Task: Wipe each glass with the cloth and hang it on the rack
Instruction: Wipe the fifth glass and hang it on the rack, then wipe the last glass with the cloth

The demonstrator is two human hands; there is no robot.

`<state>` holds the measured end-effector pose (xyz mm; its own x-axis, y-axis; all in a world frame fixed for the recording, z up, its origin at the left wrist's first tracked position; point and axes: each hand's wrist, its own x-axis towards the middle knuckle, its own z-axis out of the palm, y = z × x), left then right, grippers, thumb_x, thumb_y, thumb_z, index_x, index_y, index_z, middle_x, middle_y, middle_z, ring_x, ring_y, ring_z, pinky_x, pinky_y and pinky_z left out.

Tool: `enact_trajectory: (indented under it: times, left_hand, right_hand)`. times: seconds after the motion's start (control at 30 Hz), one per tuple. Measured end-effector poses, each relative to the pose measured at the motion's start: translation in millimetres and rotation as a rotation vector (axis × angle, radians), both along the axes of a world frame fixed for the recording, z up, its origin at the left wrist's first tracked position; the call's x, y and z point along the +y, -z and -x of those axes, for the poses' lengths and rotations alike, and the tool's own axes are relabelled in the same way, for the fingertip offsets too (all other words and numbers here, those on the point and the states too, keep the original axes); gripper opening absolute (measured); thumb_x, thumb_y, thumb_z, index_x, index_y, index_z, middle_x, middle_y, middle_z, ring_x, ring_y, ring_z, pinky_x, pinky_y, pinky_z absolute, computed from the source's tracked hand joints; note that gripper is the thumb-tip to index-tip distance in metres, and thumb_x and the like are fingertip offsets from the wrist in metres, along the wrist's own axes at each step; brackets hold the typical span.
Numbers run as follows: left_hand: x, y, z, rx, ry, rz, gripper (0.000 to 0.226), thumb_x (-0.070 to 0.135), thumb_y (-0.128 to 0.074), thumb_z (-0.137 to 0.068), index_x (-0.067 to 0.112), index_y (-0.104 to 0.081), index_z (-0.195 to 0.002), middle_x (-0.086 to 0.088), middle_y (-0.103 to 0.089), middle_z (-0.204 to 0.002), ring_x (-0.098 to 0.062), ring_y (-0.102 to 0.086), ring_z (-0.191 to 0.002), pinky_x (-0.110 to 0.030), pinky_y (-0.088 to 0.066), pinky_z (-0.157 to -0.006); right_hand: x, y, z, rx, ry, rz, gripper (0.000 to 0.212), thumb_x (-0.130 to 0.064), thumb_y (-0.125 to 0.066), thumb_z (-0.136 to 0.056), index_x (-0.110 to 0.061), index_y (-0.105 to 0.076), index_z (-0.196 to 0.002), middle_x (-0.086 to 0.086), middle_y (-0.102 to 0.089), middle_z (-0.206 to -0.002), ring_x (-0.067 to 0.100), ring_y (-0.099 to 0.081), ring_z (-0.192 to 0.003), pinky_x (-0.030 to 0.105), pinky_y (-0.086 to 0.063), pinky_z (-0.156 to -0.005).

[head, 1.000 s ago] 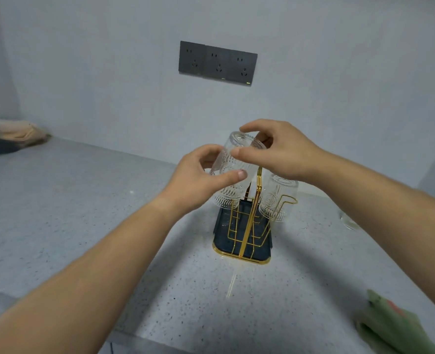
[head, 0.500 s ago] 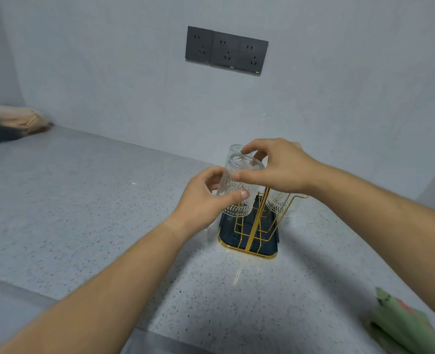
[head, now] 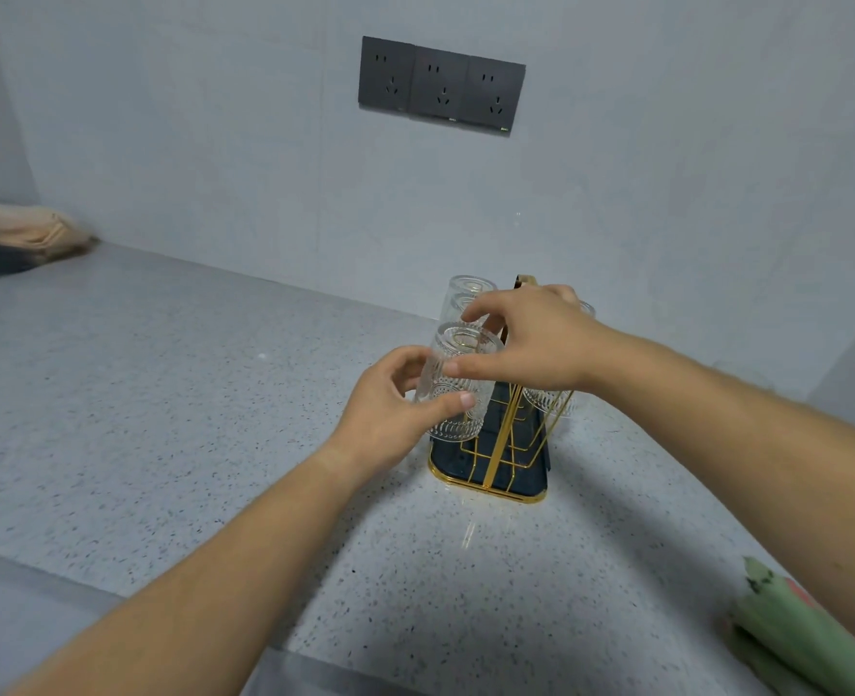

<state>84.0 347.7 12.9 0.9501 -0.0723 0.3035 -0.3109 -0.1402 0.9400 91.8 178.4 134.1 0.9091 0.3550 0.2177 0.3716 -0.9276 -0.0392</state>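
Both hands hold an upturned clear ribbed glass (head: 453, 389) at the gold wire rack (head: 496, 454).
The left hand (head: 390, 414) curls round its side and the right hand (head: 531, 344) pinches its raised base, at the rack's left side. A folded green cloth (head: 807, 640) lies well apart on the speckled grey counter (head: 164, 394).

Both hands (head: 390, 414) (head: 531, 344) grip inverted glass (head: 458, 381) over gold rack (head: 496, 444).

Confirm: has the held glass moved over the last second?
Yes. Judged against the rack, the held glass has come down: its open rim now hangs much nearer the rack's tray than before.
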Motion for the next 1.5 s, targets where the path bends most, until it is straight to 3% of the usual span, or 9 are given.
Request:
enact_trajectory:
  times: [0.3, 0.6, 0.77, 0.97, 1.03, 1.13, 1.23, 1.37, 1.5]
  left_hand:
    - [-1.3, -1.3, 2.5, 0.009, -0.008, -0.035, 0.056, 0.033, -0.087, -0.081, 0.028, -0.059, -0.128, 0.018, -0.064, -0.124, 0.006, -0.057, -0.116, -0.008, -0.04, -0.087]
    - [3.7, -10.3, 20.7, -0.018, -0.124, -0.076, 0.077, 0.041, -0.087, -0.079, 0.027, -0.05, -0.145, 0.007, -0.057, -0.141, -0.009, -0.054, -0.128, -0.032, -0.045, -0.11]
    - [-9.8, -31.0, 50.2, -0.206, -0.285, -0.021, 0.046, 0.036, -0.083, -0.085, 0.031, -0.055, -0.121, 0.005, -0.058, -0.118, -0.001, -0.056, -0.095, -0.013, -0.048, -0.073]
    - [-75.6, -51.1, 89.2, -0.18, 0.132, 0.051, 0.023, 0.023, -0.079, -0.089, 0.019, -0.064, -0.107, 0.003, -0.066, -0.089, -0.007, -0.058, -0.076, -0.019, -0.05, -0.067]
    - [-105.1, -47.1, 90.0, -0.094, 0.296, -0.027, 0.023, 0.029, -0.077, -0.09, 0.021, -0.066, -0.108, 0.004, -0.068, -0.092, -0.006, -0.06, -0.077, -0.019, -0.051, -0.07]
    - [-149.5, -35.8, 81.0, -0.002, 0.385, -0.157, 0.025, 0.033, -0.075, -0.095, 0.024, -0.064, -0.115, 0.003, -0.069, -0.109, -0.002, -0.064, -0.087, -0.021, -0.054, -0.08]
    - [-193.6, -23.0, 59.5, 0.087, 0.391, -0.185, 0.033, 0.033, -0.073, -0.096, 0.021, -0.061, -0.124, -0.002, -0.065, -0.122, -0.004, -0.065, -0.096, -0.029, -0.056, -0.09]
    - [-248.8, -9.3, 21.1, 0.18, 0.372, -0.234, 0.051, 0.038, -0.073, -0.095, 0.019, -0.053, -0.139, -0.003, -0.058, -0.133, -0.014, -0.063, -0.114, -0.035, -0.053, -0.103]
    - [-288.5, -4.2, -20.0, 0.256, 0.375, -0.299, 0.075, 0.051, -0.072, -0.093, 0.02, -0.04, -0.154, -0.003, -0.05, -0.148, -0.02, -0.055, -0.131, -0.042, -0.049, -0.111]
  right_hand:
    - [-1.0, 1.3, 9.1, -0.007, -0.013, -0.029, 0.078, -0.076, -0.062, -0.079, -0.033, -0.05, -0.143, -0.008, -0.064, -0.133, 0.018, -0.046, -0.135, 0.043, -0.021, -0.115]
    - [-49.6, -11.9, 49.5, -0.128, -0.009, -0.307, 0.064, -0.058, -0.07, -0.084, -0.03, -0.055, -0.139, -0.009, -0.057, -0.142, 0.013, -0.044, -0.137, 0.042, -0.036, -0.116]
    - [-113.3, 10.2, 78.2, -0.218, 0.034, -0.514, 0.046, -0.045, -0.07, -0.087, -0.025, -0.064, -0.128, -0.011, -0.065, -0.12, 0.007, -0.062, -0.111, 0.03, -0.049, -0.101]
    - [-196.7, 46.8, 97.6, -0.15, 0.236, -0.757, 0.024, -0.029, -0.073, -0.09, -0.027, -0.068, -0.114, -0.008, -0.073, -0.107, 0.008, -0.068, -0.09, 0.015, -0.049, -0.079]
    - [-222.2, 56.7, 97.6, -0.141, 0.316, -0.867, 0.02, -0.026, -0.073, -0.092, -0.024, -0.068, -0.111, -0.002, -0.074, -0.103, 0.02, -0.068, -0.09, 0.018, -0.052, -0.077]
    - [-257.8, 73.0, 92.5, -0.1, 0.404, -1.001, 0.025, -0.022, -0.072, -0.093, -0.015, -0.068, -0.116, 0.004, -0.071, -0.096, 0.033, -0.07, -0.097, 0.041, -0.056, -0.092]
    - [-289.1, 90.4, 83.2, -0.052, 0.48, -1.064, 0.035, -0.021, -0.072, -0.094, -0.006, -0.065, -0.124, 0.007, -0.07, -0.097, 0.03, -0.072, -0.094, 0.032, -0.054, -0.082]
    - [-321.2, 109.8, 63.3, -0.014, 0.555, -1.061, 0.035, -0.028, -0.075, -0.091, -0.012, -0.065, -0.121, 0.011, -0.071, -0.101, 0.029, -0.07, -0.088, 0.026, -0.049, -0.063]
    - [-342.3, 119.4, 31.7, 0.005, 0.564, -1.0, 0.047, -0.031, -0.078, -0.089, -0.009, -0.062, -0.127, 0.006, -0.071, -0.1, 0.02, -0.066, -0.083, 0.025, -0.05, -0.072]
